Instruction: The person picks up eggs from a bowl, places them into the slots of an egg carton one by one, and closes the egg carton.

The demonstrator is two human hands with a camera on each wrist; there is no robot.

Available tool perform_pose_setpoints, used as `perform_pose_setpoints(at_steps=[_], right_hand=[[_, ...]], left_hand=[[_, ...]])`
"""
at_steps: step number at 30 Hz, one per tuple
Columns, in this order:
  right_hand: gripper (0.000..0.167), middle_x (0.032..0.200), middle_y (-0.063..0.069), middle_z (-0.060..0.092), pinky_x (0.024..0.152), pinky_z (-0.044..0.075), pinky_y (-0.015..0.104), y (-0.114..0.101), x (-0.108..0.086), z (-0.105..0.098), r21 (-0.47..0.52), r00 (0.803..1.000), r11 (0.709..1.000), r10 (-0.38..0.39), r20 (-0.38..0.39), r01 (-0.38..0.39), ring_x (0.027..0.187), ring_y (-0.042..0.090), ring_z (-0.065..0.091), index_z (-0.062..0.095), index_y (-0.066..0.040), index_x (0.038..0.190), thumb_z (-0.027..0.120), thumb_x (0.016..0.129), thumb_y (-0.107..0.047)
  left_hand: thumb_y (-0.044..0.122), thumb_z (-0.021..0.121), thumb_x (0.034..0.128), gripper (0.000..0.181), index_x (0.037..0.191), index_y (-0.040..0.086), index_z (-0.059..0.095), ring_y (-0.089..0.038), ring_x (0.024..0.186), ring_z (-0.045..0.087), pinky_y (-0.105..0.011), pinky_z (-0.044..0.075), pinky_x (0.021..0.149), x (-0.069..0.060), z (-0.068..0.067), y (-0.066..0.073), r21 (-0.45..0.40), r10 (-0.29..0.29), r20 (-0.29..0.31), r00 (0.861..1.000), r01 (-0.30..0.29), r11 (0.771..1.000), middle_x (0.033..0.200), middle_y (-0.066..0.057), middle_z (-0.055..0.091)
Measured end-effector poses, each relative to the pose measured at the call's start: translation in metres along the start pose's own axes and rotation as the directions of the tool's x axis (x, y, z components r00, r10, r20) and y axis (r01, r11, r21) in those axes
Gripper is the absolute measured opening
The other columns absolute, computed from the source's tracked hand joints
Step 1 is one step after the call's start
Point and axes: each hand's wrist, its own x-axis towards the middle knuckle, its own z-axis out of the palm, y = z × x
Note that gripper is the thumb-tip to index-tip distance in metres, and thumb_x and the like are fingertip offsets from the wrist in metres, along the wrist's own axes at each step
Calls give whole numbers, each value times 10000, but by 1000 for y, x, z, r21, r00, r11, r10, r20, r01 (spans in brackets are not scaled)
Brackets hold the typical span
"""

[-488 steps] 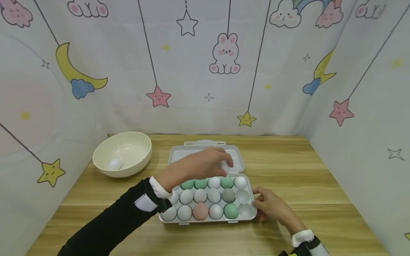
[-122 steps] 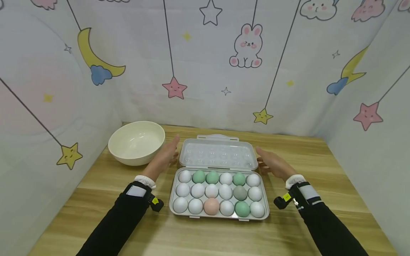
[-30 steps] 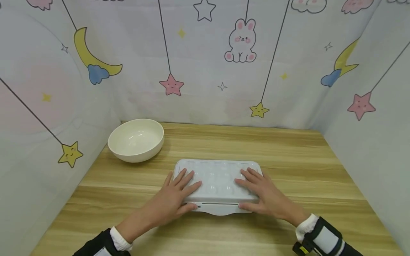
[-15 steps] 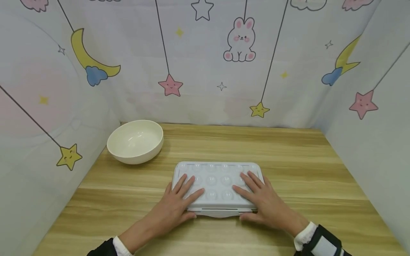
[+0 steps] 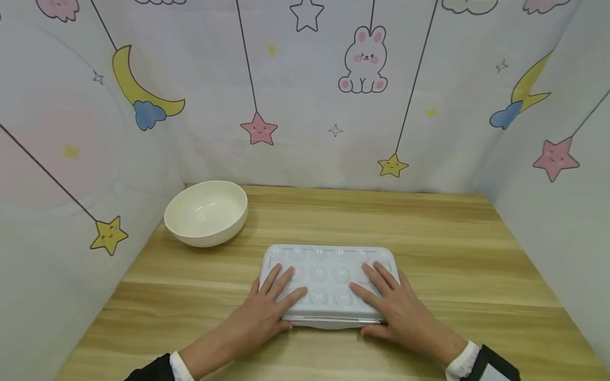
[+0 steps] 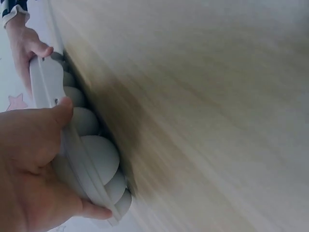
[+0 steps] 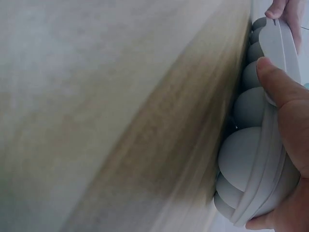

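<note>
A white plastic egg carton [image 5: 329,275] lies on the table with its dimpled lid down over the base. My left hand [image 5: 267,307] presses on the lid's left part with spread, mostly straight fingers, its thumb at the front edge. Mirroring it, my right hand [image 5: 397,307] rests on the right part, thumb also at the front. In the left wrist view, the thumb touches the front flap [image 6: 50,82] beside the rounded egg cups [image 6: 100,157]. From the right wrist, the other thumb lies against the flap [image 7: 273,43] too. The eggs inside are hidden by the lid.
A cream bowl [image 5: 206,214] stands at the back left of the wooden table [image 5: 443,238]. A patterned cloth [image 5: 310,159] with stars, moons and a bunny hangs behind and along both sides.
Eggs filled the carton's last hollows, then its lid came over. In the last second the front flap folded down and the thumbs moved down with it. The bowl no longer shows an egg.
</note>
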Motion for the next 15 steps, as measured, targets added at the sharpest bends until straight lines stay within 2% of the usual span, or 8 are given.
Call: perform_pose_setpoints(at_steps=[6,15], right_hand=[[870,1599,228,368,940,419,774,-3,-9,3,-60,1000,998,-5,-21,4,1451,463,345,514,-233,1532,844,783,-525],[863,1632,206,331,963,402,781,-1,-4,3,-28,1000,1000,13,13,-12,1479,450,312,459,-271,1572,824,831,-522]], left_hand=[[337,786,901,703,1521,208,483,-488,1493,259,-723,428,1001,-1,5,5,32,12,-46,999,-11,999,1626,-220,326],[347,767,925,715,1548,200,447,-485,1499,251,-714,425,1017,-2,2,3,38,7,-47,999,-5,999,1636,-230,297]])
